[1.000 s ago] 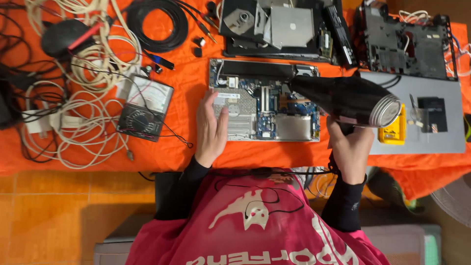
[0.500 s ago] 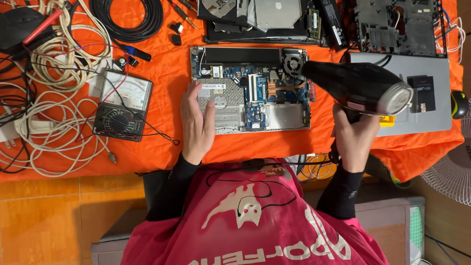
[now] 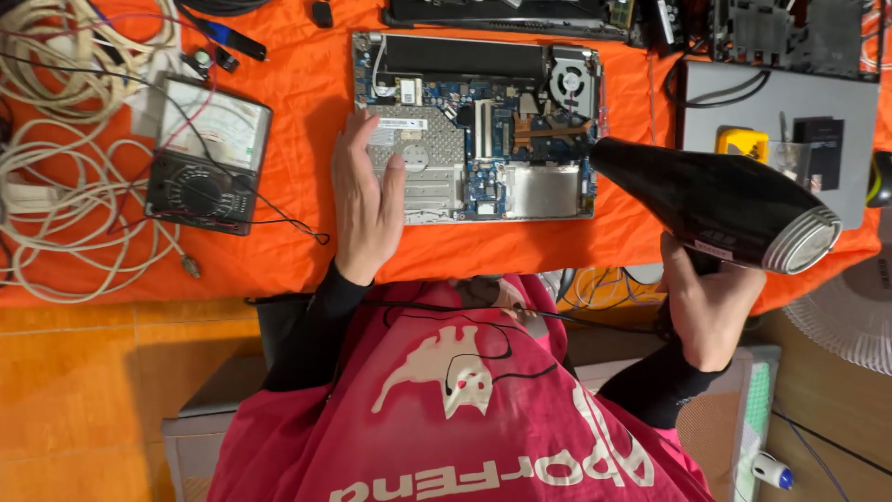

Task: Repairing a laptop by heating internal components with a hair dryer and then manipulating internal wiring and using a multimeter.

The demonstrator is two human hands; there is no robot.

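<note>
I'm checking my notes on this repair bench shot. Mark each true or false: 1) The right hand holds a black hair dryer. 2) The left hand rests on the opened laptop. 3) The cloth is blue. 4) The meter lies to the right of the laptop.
1) True: the right hand grips the black hair dryer by its handle.
2) True: the left hand lies flat on the opened laptop.
3) False: the cloth is orange.
4) False: the meter lies to the laptop's left, beside the white cables.
</note>
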